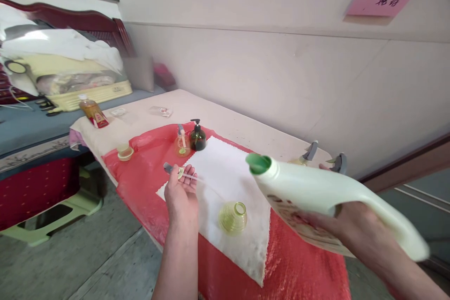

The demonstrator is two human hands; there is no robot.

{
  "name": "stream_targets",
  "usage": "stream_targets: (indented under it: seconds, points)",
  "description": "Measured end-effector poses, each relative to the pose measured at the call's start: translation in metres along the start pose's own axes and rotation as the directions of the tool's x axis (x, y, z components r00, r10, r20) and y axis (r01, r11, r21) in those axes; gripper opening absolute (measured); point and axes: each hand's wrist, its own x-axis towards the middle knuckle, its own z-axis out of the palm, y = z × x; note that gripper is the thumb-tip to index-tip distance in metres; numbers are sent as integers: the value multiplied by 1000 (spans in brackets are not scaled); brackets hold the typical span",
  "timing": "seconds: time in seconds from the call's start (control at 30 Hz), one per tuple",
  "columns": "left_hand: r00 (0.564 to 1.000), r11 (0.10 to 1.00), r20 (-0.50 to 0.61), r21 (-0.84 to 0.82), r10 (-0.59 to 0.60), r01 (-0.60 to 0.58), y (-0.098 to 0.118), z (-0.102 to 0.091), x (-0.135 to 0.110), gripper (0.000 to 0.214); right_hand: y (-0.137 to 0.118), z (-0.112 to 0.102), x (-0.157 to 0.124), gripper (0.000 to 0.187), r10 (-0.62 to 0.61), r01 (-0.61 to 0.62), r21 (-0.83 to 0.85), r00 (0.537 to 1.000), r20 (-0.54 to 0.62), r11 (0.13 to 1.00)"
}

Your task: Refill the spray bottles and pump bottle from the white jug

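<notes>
My right hand point(346, 229) grips a large pale green detergent jug point(316, 192) from below, tilted on its side with its green mouth point(259, 163) pointing left over a white cloth point(228, 197). My left hand point(180, 192) is closed on a pump dispenser head point(177, 170) whose thin tube reaches right across the cloth. A small open yellow-green glass bottle point(233, 217) stands on the cloth, below and left of the jug's mouth.
The cloth lies on a red sheet point(140, 173) covering a table. Behind stand a dark pump bottle point(197, 137), a clear pump bottle point(182, 143), a small cup point(125, 152), an amber bottle point(93, 111) and two grey-pump bottles point(309, 152). A bed and green stool sit left.
</notes>
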Motion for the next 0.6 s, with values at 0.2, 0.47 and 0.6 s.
stream_targets:
  seconds: [0.2,0.47,0.6]
  points:
    - [1000,1000,-1,22,2,-2,-1,1,0,19,-17,83,38,48,189,-221,424,975,118,878]
    - [1000,1000,-8,26,5,-5,1,2,0,19,9,173,53,70,200,-193,514,979,42,836]
    - [1000,1000,-9,26,1,-1,-1,3,1,20,24,169,-3,68,149,-157,489,987,56,858]
